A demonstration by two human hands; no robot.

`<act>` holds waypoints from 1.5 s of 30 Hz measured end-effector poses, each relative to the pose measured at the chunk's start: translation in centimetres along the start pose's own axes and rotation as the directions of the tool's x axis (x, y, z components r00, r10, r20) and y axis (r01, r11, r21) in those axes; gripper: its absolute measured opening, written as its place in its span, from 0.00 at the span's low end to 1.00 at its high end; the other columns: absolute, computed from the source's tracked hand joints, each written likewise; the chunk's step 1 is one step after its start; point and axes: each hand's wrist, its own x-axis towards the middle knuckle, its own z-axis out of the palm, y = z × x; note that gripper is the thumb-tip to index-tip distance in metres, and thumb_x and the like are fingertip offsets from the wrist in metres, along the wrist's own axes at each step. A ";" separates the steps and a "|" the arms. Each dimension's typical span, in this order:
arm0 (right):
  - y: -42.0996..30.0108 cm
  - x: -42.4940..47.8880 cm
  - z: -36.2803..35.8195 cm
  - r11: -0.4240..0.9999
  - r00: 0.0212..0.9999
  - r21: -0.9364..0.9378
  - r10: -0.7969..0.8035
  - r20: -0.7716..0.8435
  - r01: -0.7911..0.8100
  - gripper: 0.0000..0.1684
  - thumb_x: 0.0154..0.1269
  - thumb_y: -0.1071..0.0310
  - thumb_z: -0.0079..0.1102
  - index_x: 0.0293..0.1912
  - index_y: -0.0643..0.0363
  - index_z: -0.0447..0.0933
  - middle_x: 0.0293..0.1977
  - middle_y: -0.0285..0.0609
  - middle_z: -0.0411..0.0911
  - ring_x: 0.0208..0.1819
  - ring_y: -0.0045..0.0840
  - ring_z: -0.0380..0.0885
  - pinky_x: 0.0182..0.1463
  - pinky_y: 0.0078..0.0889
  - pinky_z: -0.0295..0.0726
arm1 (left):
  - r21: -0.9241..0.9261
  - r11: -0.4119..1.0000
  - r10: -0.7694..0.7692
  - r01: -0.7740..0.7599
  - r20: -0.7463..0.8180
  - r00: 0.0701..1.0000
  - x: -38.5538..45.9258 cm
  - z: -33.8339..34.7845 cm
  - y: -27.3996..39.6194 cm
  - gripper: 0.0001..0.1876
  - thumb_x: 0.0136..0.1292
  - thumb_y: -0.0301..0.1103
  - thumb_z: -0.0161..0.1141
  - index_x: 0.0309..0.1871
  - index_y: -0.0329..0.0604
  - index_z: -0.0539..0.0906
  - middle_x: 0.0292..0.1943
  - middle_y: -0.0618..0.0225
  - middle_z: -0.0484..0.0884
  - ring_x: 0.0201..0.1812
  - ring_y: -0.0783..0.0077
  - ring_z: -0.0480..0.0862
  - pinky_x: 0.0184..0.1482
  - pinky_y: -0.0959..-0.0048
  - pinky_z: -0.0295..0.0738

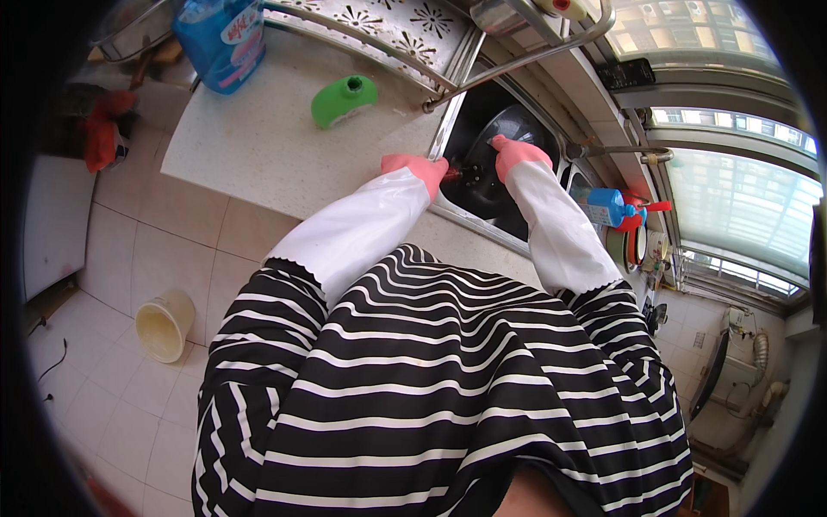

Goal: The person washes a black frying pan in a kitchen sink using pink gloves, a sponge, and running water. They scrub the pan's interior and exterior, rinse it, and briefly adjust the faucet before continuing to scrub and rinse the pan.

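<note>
Pink rubber gloves with long white cuffs cover both of my hands. My left hand (417, 169) is closed around the red handle (454, 175) of a black pan (483, 189). The pan sits tilted in the dark basin of a metal-rimmed sink (481, 227). My right hand (522, 158) is over the inside of the pan, its fingers bent toward the far wall. Whether it grips a cloth or scrubber is hidden.
A green bottle without a cap (344, 102) and a blue detergent bottle (223, 48) stand on the counter (271, 139). A metal rack (381, 32) borders the sink. A blue pump bottle (607, 207) is at right. A bucket (165, 325) rests on the floor.
</note>
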 end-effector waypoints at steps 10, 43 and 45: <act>-0.4 -10.1 4.1 0.992 0.998 -0.115 0.059 0.004 -0.058 0.38 0.78 0.41 0.51 0.71 0.61 0.68 0.71 0.45 0.72 0.70 0.27 0.70 0.68 0.21 0.69 | -0.147 0.976 -0.169 0.164 -0.021 0.985 1.7 1.3 -1.1 0.25 0.80 0.53 0.35 0.59 0.51 0.80 0.30 0.64 0.87 0.48 0.55 0.83 0.59 0.60 0.73; -0.6 -6.3 4.9 0.835 0.995 -0.545 -0.024 0.097 0.074 0.36 0.80 0.37 0.44 0.71 0.55 0.70 0.70 0.40 0.73 0.69 0.29 0.70 0.70 0.23 0.68 | -0.088 0.988 -0.129 0.125 -0.035 0.991 0.7 0.2 -1.7 0.19 0.78 0.43 0.43 0.65 0.55 0.76 0.37 0.64 0.88 0.49 0.52 0.85 0.57 0.57 0.74; 0.0 -3.7 3.8 0.777 0.992 -0.620 -0.043 0.117 0.107 0.36 0.80 0.37 0.44 0.71 0.55 0.70 0.70 0.40 0.73 0.69 0.29 0.70 0.71 0.23 0.67 | -0.081 0.995 -0.066 0.061 -0.059 0.996 -0.9 -0.6 -1.2 0.21 0.79 0.48 0.40 0.62 0.52 0.79 0.37 0.63 0.88 0.47 0.52 0.85 0.58 0.58 0.74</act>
